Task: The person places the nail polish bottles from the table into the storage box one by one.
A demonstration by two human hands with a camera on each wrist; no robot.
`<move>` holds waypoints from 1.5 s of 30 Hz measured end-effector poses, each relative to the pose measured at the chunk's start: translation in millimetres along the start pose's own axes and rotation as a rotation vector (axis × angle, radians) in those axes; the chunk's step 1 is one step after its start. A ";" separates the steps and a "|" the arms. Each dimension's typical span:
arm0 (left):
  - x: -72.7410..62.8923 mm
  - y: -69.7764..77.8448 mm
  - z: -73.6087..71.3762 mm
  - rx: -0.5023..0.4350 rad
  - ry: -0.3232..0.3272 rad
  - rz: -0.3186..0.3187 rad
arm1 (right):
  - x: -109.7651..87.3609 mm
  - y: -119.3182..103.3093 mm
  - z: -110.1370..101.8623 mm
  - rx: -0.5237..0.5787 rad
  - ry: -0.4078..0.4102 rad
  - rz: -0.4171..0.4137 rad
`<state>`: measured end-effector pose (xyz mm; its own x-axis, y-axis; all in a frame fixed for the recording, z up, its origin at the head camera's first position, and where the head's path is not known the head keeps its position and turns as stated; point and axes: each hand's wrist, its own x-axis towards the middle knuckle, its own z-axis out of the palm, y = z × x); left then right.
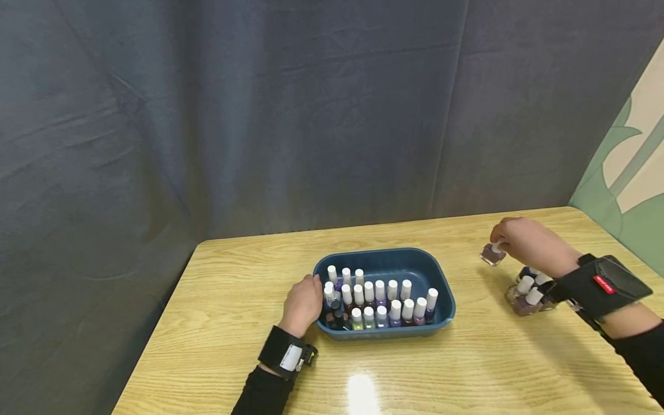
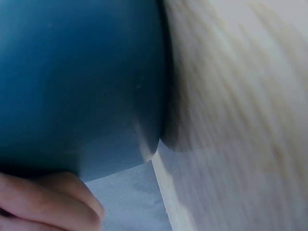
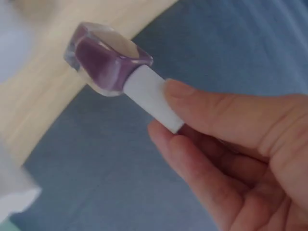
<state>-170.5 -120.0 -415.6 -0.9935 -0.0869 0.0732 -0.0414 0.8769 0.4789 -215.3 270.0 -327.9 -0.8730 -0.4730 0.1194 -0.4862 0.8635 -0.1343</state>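
My right hand pinches a nail polish bottle by its white cap, between thumb and fingers. The bottle is squarish clear glass with mauve polish, held above the table to the right of a dark blue plastic bin. My left hand grips the bin's left end at the rim, its fingers curled there in the left wrist view. Inside the bin, several white-capped nail polish bottles stand in rows, with a few black-capped bottles at the near left corner.
Below my right wrist, a small cluster of white-capped polish bottles stands on the wooden table, partly hidden by the wrist strap. A dark grey curtain hangs behind the table's far edge. A patterned wall is at far right.
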 end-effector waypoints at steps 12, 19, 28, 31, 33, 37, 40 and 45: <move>-1.9 -0.4 -1.0 -0.002 0.002 -0.007 | 19.8 -69.5 -20.5 0.027 0.248 -0.209; -1.5 -0.4 -2.0 -0.012 -0.001 -0.019 | 26.4 -92.9 -9.3 0.058 0.166 -0.256; -1.9 0.7 -0.5 -0.008 0.002 -0.016 | 24.8 -98.9 19.0 0.130 0.092 -0.330; -2.0 0.9 -0.3 -0.010 0.000 -0.022 | 23.9 -99.0 23.7 0.150 0.068 -0.353; -2.1 1.0 -0.3 -0.005 0.001 -0.020 | 23.3 -98.9 25.6 0.160 0.052 -0.358; -2.5 1.1 -1.2 0.006 0.011 -0.005 | 22.3 -98.7 28.6 0.179 0.009 -0.365; -2.5 0.6 -0.9 0.014 0.014 0.005 | 21.7 -99.0 31.0 0.174 -0.021 -0.379; -2.6 0.5 -1.1 0.011 0.009 0.006 | 21.1 -99.7 33.8 0.147 -0.041 -0.397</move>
<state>-167.8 -119.9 -414.6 -0.9928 -0.0855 0.0842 -0.0363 0.8828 0.4684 -186.6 168.0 -345.2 -0.6162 -0.7730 0.1512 -0.7829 0.5801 -0.2250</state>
